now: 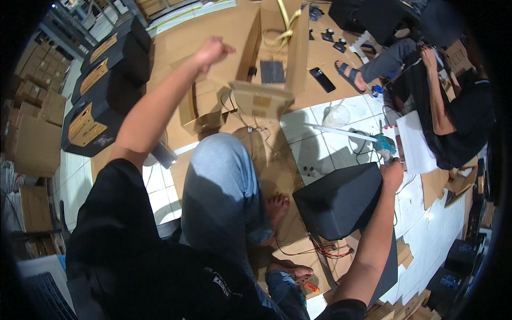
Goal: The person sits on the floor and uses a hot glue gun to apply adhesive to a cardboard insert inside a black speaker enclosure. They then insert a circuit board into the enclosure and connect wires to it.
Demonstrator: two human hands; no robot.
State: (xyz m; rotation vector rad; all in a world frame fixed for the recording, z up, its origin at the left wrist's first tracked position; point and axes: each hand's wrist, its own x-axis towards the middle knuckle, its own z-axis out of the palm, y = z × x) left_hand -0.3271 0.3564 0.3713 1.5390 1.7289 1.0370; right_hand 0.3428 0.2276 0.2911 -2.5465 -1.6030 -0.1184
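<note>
White floor tiles [314, 141] run under everything, with flattened brown cardboard sheets [181, 37] spread across the far side. Stacked black speaker cabinets [101, 90] with tan labels stand beyond and to the outside of the left hand's fingers, and plain cardboard cartons [34, 138] pile up further out still. A second person in dark clothes [464, 122] sits across the floor, past the right hand's fingers, one sandalled foot [349, 74] resting on the cardboard. A black speaker box [341, 200] sits on the floor directly below the right fingers, red wires [328, 250] trailing from its near corner. The person's bent knee in grey-blue jeans [224, 186] rises between the two arms and hides the floor behind it. An open cardboard box [205, 109] lies just below and inward of the left fingers; a tan perforated panel [262, 100] lies further inward. A teal power tool [385, 144] lies just beyond the right fingertips, beside a white sheet [416, 141].

Left hand [212, 52] is stretched far forward, arm nearly straight, fingers curled into a loose fist; whether they hold anything I cannot tell. Right hand [392, 175] reaches out with the elbow bent, fingers closed at the speaker box's top far corner, next to the tool; their exact hold cannot be made out.
</note>
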